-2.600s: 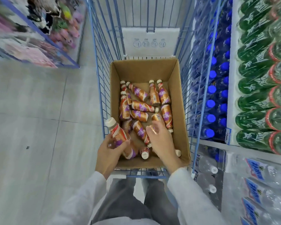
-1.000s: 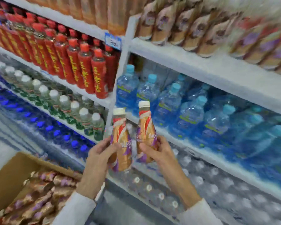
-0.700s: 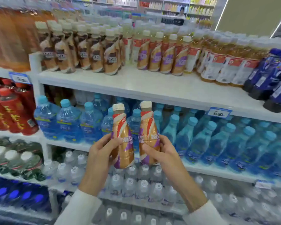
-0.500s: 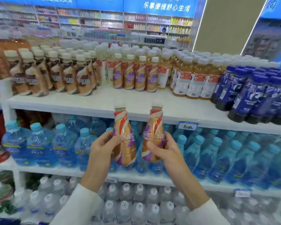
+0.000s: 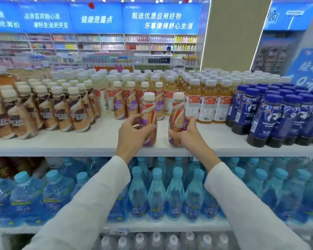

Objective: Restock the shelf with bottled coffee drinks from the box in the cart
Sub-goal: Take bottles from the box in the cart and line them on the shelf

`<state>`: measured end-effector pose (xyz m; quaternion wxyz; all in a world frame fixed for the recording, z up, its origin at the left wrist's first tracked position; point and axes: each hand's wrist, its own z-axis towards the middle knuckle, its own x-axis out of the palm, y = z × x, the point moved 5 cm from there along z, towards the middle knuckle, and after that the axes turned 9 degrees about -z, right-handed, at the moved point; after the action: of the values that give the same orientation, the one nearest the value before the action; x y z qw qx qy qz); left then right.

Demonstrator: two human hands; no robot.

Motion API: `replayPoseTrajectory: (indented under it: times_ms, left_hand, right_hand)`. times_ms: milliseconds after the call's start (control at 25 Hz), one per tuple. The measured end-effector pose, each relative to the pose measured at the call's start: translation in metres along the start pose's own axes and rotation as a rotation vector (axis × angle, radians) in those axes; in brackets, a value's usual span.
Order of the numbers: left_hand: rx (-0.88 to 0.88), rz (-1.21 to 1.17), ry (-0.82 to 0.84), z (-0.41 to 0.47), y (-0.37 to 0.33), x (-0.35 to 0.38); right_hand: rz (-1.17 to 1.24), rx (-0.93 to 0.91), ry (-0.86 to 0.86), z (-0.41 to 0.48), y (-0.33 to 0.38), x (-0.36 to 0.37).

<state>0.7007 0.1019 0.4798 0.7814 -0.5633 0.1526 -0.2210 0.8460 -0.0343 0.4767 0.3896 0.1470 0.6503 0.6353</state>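
The left hand (image 5: 132,130) curled round the left coffee bottle (image 5: 149,112), and the right hand (image 5: 186,134) gripped the right coffee bottle (image 5: 177,114), near it at 3 o'clock. Both bottles were upright at the shelf's (image 5: 79,141) front edge, with the stocked coffee row (image 5: 132,103) at their 12 o'clock.

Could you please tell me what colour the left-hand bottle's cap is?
The cap is off-white, clearest in the head view.

White shelf (image 5: 98,139) bears upright coffee bottles (image 5: 78,114), amber drinks (image 5: 207,103) and dark-blue bottles (image 5: 271,120).
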Motion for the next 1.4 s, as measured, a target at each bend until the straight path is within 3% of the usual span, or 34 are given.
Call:
replayPoseTrajectory:
  times_ms: [200, 280, 400, 520, 800, 960, 1160, 1400]
  left_hand:
    - [0.035, -0.017, -0.028, 0.006, 0.014, -0.008]
    - [0.034, -0.021, 0.038, 0.006, 0.023, -0.008]
    - [-0.030, 0.012, 0.192, 0.011, 0.038, -0.009]
    - [-0.035, 0.124, 0.175, 0.015, 0.035, -0.011]
    - [0.001, 0.183, 0.053, 0.003, 0.028, -0.007]
    - [0.000, 0.176, 0.055, 0.002, 0.026, -0.007]
    - [-0.007, 0.167, 0.044, -0.001, 0.027, -0.006]
    - [-0.006, 0.178, 0.015, 0.005, 0.033, -0.005]
  right_hand:
    - [0.014, -0.014, 0.022, 0.015, -0.019, 0.007]
    - [-0.044, -0.017, 0.011, 0.014, -0.022, 0.006]
    - [-0.318, -0.022, -0.178, 0.011, -0.019, 0.000]
    - [-0.456, -0.002, -0.304, 0.011, -0.017, 0.000]
    - [-0.232, -0.042, 0.043, 0.011, -0.021, 0.013]
    - [-0.259, -0.075, -0.195, 0.006, -0.026, 0.012]
    - [-0.232, -0.082, -0.122, 0.003, -0.023, 0.016]
    - [-0.339, -0.061, -0.285, 0.010, -0.014, 0.019]
